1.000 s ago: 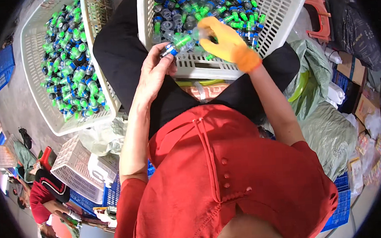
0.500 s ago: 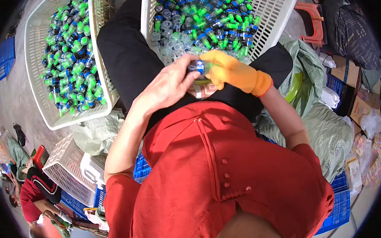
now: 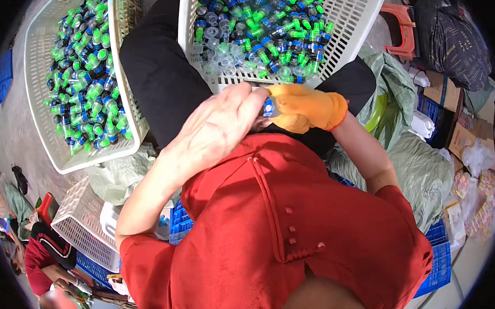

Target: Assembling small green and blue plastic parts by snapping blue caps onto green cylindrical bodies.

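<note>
My bare left hand (image 3: 220,122) and my right hand (image 3: 304,107), in an orange glove, meet close to my chest. Both grip a small blue and clear plastic fitting (image 3: 269,107) between them; most of it is hidden by the fingers. Just beyond the hands, a white slotted basket (image 3: 358,14) rests on my lap, filled with several green, blue and clear fittings (image 3: 263,25). A second white basket (image 3: 42,81) to the left holds several assembled green and blue fittings (image 3: 87,79).
Empty white baskets (image 3: 83,224) and blue crates (image 3: 175,225) sit at lower left. Green sacks (image 3: 422,168), cardboard boxes (image 3: 453,121) and an orange stool (image 3: 400,29) crowd the right. Another person in red (image 3: 46,260) crouches at far lower left.
Both hands drew back from the basket's edge toward my chest, bringing the fitting with them. My left hand now covers more of it.
</note>
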The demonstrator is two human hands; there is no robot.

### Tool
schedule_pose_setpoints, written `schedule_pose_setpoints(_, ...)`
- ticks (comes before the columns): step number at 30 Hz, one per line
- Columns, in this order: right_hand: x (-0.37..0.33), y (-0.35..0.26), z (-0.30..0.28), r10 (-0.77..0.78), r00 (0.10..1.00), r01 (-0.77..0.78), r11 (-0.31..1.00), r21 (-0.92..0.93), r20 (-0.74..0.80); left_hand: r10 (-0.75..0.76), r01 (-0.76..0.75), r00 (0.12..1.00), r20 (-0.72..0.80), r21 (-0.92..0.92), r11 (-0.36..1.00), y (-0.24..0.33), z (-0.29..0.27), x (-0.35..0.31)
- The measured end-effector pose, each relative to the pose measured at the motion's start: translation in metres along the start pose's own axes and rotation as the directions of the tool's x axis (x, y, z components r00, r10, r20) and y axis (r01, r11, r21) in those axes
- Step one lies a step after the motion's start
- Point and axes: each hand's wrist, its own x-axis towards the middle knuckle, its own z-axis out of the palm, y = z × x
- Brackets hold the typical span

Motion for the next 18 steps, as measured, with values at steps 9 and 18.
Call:
schedule_pose_setpoints(9,0.028,-0.034,-0.002,-0.388,0.918,0.291,0.804,-0.519,-0.086,-0.670,0.597,0.674,0.310,-0.763,0.248,-0.015,-0.022,0.003)
schedule_pose_setpoints(18,0.024,0.010,0.021,-0.303,0.829,0.287,0.952,-0.108,-0.469,-0.547,0.336,0.697,-0.463,-0.464,0.820,-0.025,0.037,0.038)
